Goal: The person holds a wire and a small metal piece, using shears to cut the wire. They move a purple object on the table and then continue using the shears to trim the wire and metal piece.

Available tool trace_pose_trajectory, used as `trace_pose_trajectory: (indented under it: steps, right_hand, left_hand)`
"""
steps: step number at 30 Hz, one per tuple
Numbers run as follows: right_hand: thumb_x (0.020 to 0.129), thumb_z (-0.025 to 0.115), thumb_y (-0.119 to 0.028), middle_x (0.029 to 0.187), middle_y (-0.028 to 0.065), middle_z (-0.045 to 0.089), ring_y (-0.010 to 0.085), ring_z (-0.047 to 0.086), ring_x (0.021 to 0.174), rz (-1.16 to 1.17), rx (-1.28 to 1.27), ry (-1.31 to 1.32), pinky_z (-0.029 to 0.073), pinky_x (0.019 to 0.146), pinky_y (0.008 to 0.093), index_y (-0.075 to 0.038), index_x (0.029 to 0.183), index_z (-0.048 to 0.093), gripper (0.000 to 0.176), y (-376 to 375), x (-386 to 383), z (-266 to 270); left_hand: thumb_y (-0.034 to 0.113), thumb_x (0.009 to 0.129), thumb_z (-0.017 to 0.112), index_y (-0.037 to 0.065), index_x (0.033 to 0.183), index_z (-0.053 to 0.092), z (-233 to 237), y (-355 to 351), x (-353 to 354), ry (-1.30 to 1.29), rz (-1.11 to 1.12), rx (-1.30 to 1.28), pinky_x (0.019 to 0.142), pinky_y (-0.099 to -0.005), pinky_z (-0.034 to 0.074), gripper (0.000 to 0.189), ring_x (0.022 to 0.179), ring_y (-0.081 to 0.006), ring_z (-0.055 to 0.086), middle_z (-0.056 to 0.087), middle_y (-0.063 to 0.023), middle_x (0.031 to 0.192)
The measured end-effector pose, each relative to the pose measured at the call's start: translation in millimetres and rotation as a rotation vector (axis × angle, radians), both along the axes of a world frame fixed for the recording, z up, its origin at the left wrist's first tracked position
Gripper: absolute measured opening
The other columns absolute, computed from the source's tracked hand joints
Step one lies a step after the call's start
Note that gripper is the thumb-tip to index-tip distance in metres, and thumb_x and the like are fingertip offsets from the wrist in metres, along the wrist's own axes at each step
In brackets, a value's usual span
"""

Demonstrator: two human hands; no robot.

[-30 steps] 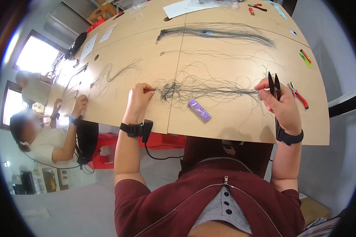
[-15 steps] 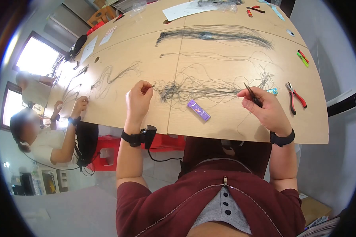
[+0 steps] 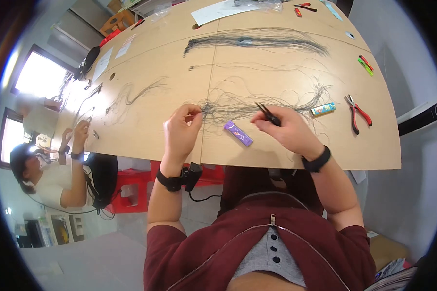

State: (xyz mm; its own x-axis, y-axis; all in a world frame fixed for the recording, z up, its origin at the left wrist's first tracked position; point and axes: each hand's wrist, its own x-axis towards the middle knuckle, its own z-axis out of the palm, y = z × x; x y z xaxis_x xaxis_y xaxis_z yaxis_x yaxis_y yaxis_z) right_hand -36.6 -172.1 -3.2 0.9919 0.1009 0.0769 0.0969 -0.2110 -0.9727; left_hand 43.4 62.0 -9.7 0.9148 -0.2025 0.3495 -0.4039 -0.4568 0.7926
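My left hand (image 3: 182,130), centre of frame: thumb and forefinger pinched together on the left end of the wire tangle (image 3: 238,104). The tangle lies spread across the table (image 3: 145,131), just above both hands. My right hand (image 3: 287,132), right of centre: fingers closed around the black snips (image 3: 267,113), tips pointing up-left into the strands. Purple packet (image 3: 238,133) lies between the hands. Red-handled pliers (image 3: 357,112) lie well apart, at right.

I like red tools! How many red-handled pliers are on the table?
2. One pair lies right of the right hand; the other at the table's far edge. Others may be hidden.
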Motion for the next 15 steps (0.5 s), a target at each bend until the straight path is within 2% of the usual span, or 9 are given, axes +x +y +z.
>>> trace_pose_trajectory:
  steps: [2,6,8,11,15]
  right_hand:
    - [0.082,0.059,-0.013,0.072,-0.0021,0.055,0.0039,0.046,0.066,-0.009,0.091,-0.022,0.039,0.06,0.0198,-0.002,0.096,0.062,0.018,15,13,-10]
    - [0.083,0.059,-0.014,0.073,-0.0024,0.055,0.0036,0.047,0.067,-0.004,0.148,0.12,0.039,0.06,0.0194,-0.003,0.1,0.062,0.021,32,25,5]
    - [0.083,0.059,-0.014,0.073,-0.0026,0.054,0.0033,0.047,0.067,0.031,0.145,0.104,0.039,0.059,0.019,-0.004,0.101,0.062,0.021,35,35,-5]
    - [0.083,0.056,-0.012,0.084,0.0109,0.063,0.0131,0.057,0.077,0.053,0.106,0.036,0.045,0.07,0.0267,0.0,0.098,0.061,0.02,39,44,-16]
    - [0.082,0.057,-0.012,0.085,0.0127,0.063,0.0167,0.059,0.078,0.061,0.09,-0.03,0.045,0.07,0.0279,0.001,0.096,0.06,0.019,45,49,-27]
  left_hand:
    - [0.002,0.075,0.059,0.0,0.083,0.06,-4,-8,-5,-0.068,-0.055,0.04,0.064,-0.0251,0.048,0.009,0.069,-0.0151,0.062,0.063,-0.0098,0.077]
    - [0.003,0.074,0.059,0.0,0.083,0.059,3,-21,-15,-0.092,-0.107,0.126,0.064,-0.0268,0.047,0.009,0.069,-0.0178,0.062,0.062,-0.0106,0.075]
    - [0.002,0.075,0.06,0.0,0.084,0.06,2,-23,-16,-0.07,-0.124,0.135,0.066,-0.0248,0.047,0.01,0.07,-0.0135,0.061,0.062,-0.0084,0.076]
    - [0.002,0.075,0.06,0.0,0.084,0.06,1,-24,-16,-0.037,-0.153,0.108,0.067,-0.0236,0.047,0.009,0.07,-0.011,0.061,0.063,-0.007,0.076]
    - [0.002,0.076,0.06,-0.001,0.084,0.06,1,-24,-16,0.018,-0.173,0.059,0.066,-0.0233,0.047,0.008,0.071,-0.0102,0.06,0.063,-0.0061,0.076]
